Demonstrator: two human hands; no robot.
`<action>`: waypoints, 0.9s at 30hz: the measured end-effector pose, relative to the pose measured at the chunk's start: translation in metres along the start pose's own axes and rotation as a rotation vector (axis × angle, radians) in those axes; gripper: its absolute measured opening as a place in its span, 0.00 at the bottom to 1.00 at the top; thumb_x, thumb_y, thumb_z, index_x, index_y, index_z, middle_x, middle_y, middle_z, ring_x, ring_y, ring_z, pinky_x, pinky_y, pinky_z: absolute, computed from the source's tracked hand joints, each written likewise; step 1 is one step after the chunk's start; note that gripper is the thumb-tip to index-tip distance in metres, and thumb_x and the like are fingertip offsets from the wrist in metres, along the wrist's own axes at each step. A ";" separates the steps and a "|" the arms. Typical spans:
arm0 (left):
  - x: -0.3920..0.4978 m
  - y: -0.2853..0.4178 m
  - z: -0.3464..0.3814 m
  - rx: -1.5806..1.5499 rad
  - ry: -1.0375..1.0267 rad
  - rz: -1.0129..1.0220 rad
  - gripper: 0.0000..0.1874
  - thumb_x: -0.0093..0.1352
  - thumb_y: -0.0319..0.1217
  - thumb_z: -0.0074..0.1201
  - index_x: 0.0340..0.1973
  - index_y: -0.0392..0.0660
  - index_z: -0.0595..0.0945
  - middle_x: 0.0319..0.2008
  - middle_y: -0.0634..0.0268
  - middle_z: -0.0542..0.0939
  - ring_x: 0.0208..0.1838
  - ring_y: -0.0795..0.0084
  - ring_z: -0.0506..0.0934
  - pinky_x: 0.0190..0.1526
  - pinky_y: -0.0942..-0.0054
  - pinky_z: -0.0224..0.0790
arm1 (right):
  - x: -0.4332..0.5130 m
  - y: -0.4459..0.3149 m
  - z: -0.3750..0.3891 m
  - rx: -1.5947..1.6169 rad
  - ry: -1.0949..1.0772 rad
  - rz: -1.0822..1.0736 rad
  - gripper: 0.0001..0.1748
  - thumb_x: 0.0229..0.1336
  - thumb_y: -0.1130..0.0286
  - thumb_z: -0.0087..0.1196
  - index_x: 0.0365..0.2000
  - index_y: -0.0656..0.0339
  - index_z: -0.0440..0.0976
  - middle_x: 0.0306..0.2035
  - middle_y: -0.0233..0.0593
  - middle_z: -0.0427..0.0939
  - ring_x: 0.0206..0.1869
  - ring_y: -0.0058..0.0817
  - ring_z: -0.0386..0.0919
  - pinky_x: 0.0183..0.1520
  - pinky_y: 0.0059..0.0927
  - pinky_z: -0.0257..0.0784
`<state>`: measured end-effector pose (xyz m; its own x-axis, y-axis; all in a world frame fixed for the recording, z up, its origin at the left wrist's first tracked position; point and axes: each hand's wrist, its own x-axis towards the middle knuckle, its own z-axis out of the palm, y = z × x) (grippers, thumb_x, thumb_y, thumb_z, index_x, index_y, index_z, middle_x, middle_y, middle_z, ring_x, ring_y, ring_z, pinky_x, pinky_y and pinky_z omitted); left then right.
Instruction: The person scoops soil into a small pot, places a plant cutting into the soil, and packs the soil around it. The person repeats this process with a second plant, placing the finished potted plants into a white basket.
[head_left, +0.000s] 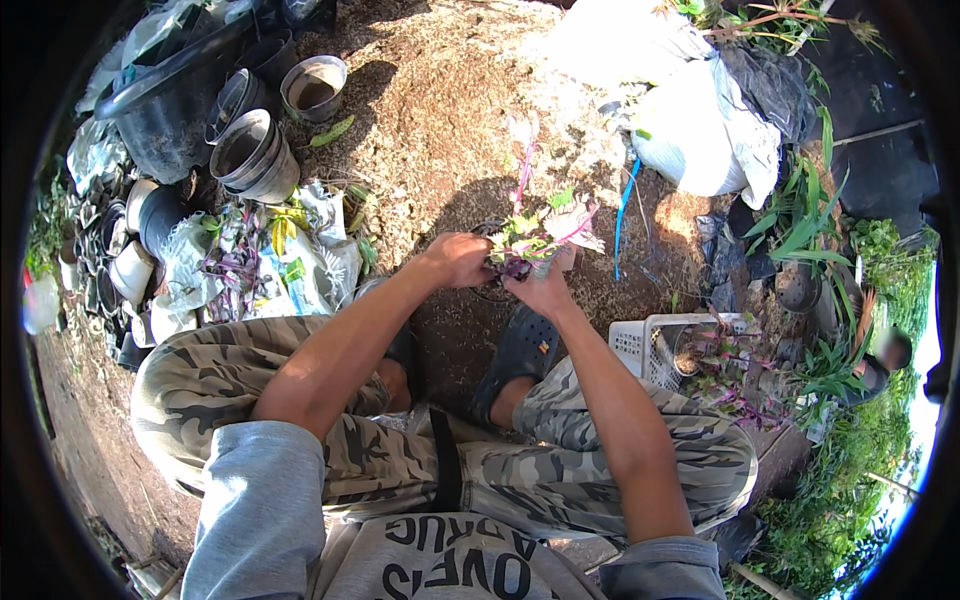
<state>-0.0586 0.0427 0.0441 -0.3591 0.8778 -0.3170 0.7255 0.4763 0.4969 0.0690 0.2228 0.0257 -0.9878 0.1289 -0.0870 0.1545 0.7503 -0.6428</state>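
A leafy plant (559, 225) with pink stems and green and pink leaves stands between my hands, above the ground before me. My right hand (544, 285) is closed about its lower part, its fingers partly covered by leaves. From the other side, my left hand (459, 259) reaches in with bent fingers at the plant's base. Whether those fingertips grip anything is hidden. A dark rounded rim (489, 227), perhaps of a pot, shows just beyond the left hand. Dark soil lies under both hands.
Stacked plastic pots (259, 157) and a large black pot (169, 112) stand at left, beside cut stems on plastic sacks (300, 247). At right are a white plastic basket (645, 345), purple-leaved plants (739, 360), a white sack (694, 127) and blue strap (626, 214). Another person (874, 367) is farther right.
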 end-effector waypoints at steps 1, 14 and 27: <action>-0.003 0.001 0.000 0.020 -0.003 -0.025 0.19 0.64 0.45 0.57 0.45 0.47 0.84 0.40 0.50 0.84 0.48 0.49 0.81 0.53 0.53 0.74 | -0.001 -0.001 -0.001 0.005 0.034 -0.052 0.26 0.44 0.62 0.66 0.48 0.55 0.79 0.48 0.47 0.81 0.52 0.49 0.78 0.59 0.47 0.70; -0.024 -0.011 0.005 -0.050 0.169 -0.172 0.22 0.65 0.42 0.56 0.47 0.40 0.78 0.42 0.52 0.82 0.50 0.50 0.80 0.52 0.53 0.75 | 0.000 -0.006 -0.001 -0.022 -0.008 -0.075 0.29 0.47 0.65 0.67 0.51 0.61 0.75 0.50 0.49 0.78 0.53 0.49 0.75 0.60 0.46 0.69; -0.035 -0.014 0.032 -0.006 0.357 0.042 0.22 0.59 0.40 0.62 0.47 0.43 0.80 0.43 0.59 0.77 0.52 0.57 0.76 0.55 0.58 0.70 | -0.008 0.005 0.024 -0.121 0.118 -0.125 0.21 0.43 0.60 0.65 0.42 0.49 0.83 0.46 0.34 0.83 0.52 0.40 0.78 0.60 0.46 0.65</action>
<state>-0.0375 0.0041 0.0227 -0.5128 0.8585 0.0056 0.7406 0.4391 0.5085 0.0771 0.2098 0.0049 -0.9916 0.0995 0.0825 0.0384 0.8366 -0.5465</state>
